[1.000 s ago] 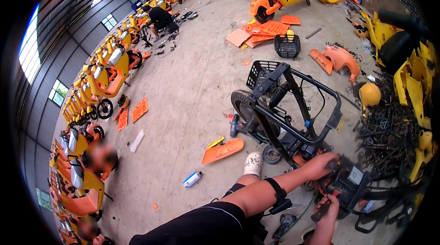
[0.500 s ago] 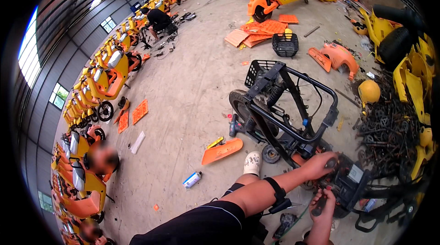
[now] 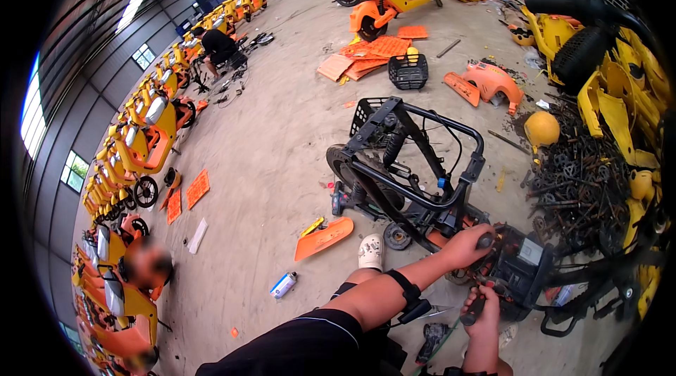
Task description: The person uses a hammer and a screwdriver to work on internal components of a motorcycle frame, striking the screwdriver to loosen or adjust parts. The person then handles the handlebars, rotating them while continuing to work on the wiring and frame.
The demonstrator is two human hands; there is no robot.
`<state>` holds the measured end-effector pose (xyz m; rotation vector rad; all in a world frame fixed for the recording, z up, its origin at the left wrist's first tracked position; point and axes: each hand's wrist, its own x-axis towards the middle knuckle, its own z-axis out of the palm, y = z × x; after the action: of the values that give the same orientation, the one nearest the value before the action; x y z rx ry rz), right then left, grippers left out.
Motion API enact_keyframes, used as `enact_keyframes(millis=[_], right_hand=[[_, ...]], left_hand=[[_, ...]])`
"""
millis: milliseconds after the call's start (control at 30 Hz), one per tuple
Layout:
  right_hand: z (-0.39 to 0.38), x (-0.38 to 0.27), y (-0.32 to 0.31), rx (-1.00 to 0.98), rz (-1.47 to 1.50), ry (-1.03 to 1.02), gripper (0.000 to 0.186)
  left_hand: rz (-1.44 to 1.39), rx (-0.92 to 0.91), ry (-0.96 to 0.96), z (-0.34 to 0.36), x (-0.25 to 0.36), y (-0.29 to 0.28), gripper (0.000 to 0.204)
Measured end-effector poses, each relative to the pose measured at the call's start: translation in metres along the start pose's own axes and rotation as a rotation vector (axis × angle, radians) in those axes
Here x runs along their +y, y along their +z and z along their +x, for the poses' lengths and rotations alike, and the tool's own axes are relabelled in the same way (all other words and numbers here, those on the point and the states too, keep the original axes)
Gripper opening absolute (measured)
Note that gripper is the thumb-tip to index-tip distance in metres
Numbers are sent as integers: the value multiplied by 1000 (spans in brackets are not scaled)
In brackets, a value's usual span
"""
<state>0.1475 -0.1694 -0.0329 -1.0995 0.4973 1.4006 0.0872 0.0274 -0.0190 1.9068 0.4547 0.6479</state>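
Observation:
A stripped scooter frame (image 3: 422, 186) of black tubes stands before me, its wheel (image 3: 341, 163) on the far left side. My left hand (image 3: 465, 246) is closed around a stubby black grip (image 3: 485, 240) at the frame's near end. Just below it, my right hand (image 3: 486, 308) is wrapped around a black-handled tool (image 3: 472, 312) with red near its top; its working end is hard to make out. Both hands are beside a black housing (image 3: 524, 263) bearing a pale label. A dark band with a small device (image 3: 415, 309) circles my left forearm.
An orange panel (image 3: 324, 238), a spray can (image 3: 284, 284) and a power drill (image 3: 341, 199) lie left of the frame. Dark metal parts (image 3: 574, 179) and yellow shells (image 3: 612, 108) are heaped at right. Scooters (image 3: 151, 129) line the left; a person (image 3: 218, 48) crouches there.
The whole view has shifted, so the scene sits farther left in the picture. Both my hands keep their grips beside the housing.

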Motion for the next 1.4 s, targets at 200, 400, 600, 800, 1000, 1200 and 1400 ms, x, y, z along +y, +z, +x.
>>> enact_keyframes(millis=[200, 400, 600, 800, 1000, 1200, 1400], right_hand=[[-5, 4, -2, 4, 12, -21, 18], [-6, 6, -6, -27, 31, -12, 17], [-10, 8, -4, -11, 5, -30, 19], [-10, 14, -2, 10, 1, -39, 20], [-9, 18, 1, -6, -10, -24, 21], [-8, 19, 1, -21, 4, -20, 21], [-9, 18, 1, -6, -7, -35, 20]], left_hand=[[42, 5, 25, -6, -6, 9, 29], [40, -75, 42, -12, -10, 13, 28], [2, -159, 46, -19, -15, 10, 32], [50, -253, 124, -27, -18, 5, 36], [62, -263, 150, -31, -18, 6, 36], [89, -242, 167, -32, -19, 4, 37], [73, -245, 170, -31, -14, 2, 39]])
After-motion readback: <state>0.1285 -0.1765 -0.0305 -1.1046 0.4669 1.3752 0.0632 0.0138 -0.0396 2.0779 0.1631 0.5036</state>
